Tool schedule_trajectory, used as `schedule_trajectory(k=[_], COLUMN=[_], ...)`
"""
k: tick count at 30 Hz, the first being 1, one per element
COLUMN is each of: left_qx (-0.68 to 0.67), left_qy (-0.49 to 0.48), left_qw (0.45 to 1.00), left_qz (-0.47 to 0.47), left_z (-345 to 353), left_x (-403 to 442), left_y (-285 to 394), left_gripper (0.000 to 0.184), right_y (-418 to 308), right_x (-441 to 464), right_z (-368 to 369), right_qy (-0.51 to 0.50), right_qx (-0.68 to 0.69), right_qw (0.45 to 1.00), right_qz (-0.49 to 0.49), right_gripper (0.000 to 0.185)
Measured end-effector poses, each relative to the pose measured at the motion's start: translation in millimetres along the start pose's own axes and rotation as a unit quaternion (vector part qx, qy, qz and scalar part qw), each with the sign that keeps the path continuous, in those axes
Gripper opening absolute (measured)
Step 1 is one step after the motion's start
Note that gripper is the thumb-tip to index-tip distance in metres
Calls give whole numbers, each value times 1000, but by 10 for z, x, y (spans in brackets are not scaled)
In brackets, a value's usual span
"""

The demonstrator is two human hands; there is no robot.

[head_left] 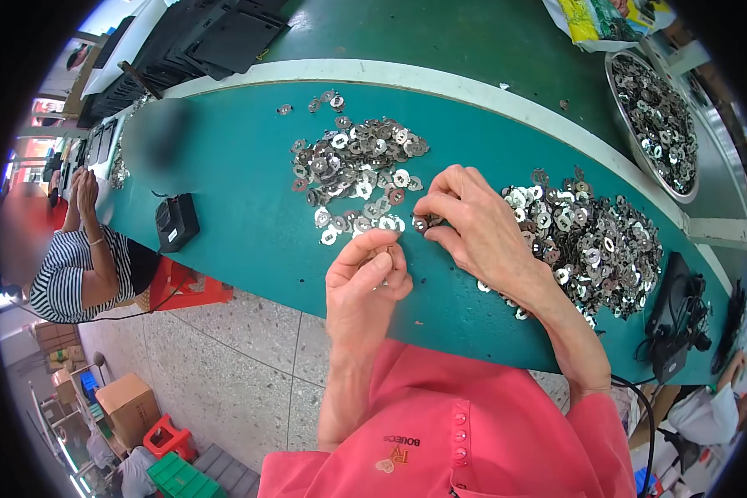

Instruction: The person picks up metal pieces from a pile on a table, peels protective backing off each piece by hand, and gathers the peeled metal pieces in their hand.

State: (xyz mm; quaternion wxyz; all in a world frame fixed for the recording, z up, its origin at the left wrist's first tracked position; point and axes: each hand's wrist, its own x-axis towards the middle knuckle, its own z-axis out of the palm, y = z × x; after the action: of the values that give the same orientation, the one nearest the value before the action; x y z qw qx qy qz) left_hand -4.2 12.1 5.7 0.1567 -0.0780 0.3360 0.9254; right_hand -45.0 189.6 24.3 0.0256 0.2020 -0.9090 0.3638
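My right hand (477, 228) pinches a small round metal disc (421, 225) with a cut-out centre between thumb and fingertips, just above the green table. Just left of it, my left hand (367, 274) is closed, thumb pressed against curled fingers. Something small seems to be in those fingers, too hidden to name. Beyond my left hand spreads a loose pile of similar metal discs (349, 162), with several at its near edge close to my fingertips. A larger, denser heap of discs (593, 249) lies to the right, beside my right wrist.
On the green table (249, 249) stands a black box (178, 222) at left and a black device with cables (676, 319) at right. A metal basin (657, 129) full of discs sits beyond the far rail. Another person in a striped top (79, 274) sits at far left.
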Motion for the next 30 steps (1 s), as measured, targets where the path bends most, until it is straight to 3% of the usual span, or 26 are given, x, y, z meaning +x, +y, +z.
schedule_trajectory(k=[21,24,30], left_qx=[-19,-24,25], left_qy=[6,6,12], left_qw=[1000,1000,999], left_qz=[10,6,19], left_z=[-17,-6,25], left_x=[38,42,38], left_y=[-53,-48,-87], left_gripper=[13,12,13], right_y=[66,4,-11], right_x=[16,36,49], right_z=[-101,-115,-155], right_qy=[-32,-20,-108], right_qx=[59,278,450], right_qw=[997,951,851], right_qz=[26,136,248], right_gripper=[11,7,8])
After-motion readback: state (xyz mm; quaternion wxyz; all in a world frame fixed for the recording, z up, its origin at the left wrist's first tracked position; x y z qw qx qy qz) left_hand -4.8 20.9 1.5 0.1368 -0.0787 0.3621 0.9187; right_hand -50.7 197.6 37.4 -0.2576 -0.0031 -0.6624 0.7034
